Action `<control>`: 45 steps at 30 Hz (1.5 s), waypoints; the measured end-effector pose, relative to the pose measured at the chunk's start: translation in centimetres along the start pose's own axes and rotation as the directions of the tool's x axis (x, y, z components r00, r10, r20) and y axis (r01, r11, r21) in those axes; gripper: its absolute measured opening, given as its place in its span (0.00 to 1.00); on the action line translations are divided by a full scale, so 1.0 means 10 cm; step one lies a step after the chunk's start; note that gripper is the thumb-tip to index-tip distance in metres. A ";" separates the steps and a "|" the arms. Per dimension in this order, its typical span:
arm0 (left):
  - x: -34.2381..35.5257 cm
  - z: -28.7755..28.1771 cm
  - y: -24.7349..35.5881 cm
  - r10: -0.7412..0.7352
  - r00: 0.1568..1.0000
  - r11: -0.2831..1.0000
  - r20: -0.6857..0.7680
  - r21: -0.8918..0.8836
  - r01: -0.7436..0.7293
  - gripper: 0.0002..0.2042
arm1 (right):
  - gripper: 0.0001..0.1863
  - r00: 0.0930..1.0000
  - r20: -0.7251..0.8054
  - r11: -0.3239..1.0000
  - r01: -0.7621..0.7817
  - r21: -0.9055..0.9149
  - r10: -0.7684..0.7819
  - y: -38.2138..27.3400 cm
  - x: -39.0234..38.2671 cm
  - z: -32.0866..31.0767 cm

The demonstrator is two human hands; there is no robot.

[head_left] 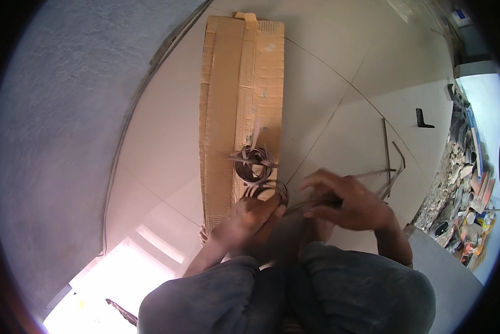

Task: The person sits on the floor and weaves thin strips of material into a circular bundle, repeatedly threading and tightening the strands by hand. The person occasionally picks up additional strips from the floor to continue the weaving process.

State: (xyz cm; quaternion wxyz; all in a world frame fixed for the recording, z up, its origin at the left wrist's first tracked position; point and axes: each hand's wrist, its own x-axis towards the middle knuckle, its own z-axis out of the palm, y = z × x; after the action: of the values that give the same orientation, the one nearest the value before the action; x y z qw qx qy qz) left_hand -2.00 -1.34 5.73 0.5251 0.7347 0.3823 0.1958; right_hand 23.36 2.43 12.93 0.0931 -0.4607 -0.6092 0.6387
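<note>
My left hand (256, 214) is closed around the lower edge of a small coil of thin, dark brown flat strip (276, 187). Just beyond it lies a second coil of the same strip (254, 166), bound across with strip ends, on a long piece of brown cardboard (222, 106). To the right, my right hand (350, 203) is raised above my knee with its fingers bent. Motion smears those fingers, so whether they grip anything is unclear. A thin strip end shows between the two hands.
Loose bent strips (385, 153) lie on the tiled floor (328, 72) at the right, with a small black L-shaped piece (423, 118) farther off. Rubble and scraps (461, 189) fill the right edge. A grey wall (77, 122) rises along the left.
</note>
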 end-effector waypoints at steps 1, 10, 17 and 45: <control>-0.03 0.00 0.03 -0.014 0.999 0.999 0.042 -0.032 0.015 0.07 | 0.14 0.999 -0.046 0.999 0.003 -0.043 -0.005 0.01 0.00 -0.08; -0.30 -0.04 0.10 -0.293 0.937 0.479 0.191 -0.819 0.317 0.19 | 0.14 0.890 0.051 0.835 0.444 -0.325 -0.453 0.36 0.12 -0.37; -0.43 -0.22 0.06 -0.071 0.939 0.089 -0.337 -0.940 -0.331 0.22 | 0.27 0.789 0.077 0.542 0.486 -0.685 -0.610 0.10 0.02 -0.28; -0.01 -0.19 0.27 -0.022 0.999 0.990 -0.041 0.136 0.028 0.11 | 0.14 0.955 0.091 0.959 0.284 0.000 -0.283 0.15 0.14 0.14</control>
State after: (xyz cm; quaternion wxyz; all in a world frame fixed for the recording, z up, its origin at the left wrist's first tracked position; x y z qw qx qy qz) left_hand -2.45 -0.62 8.92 0.4682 0.7602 0.4143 0.1767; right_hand 22.28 2.03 10.72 0.1530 -0.3399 -0.6768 0.6349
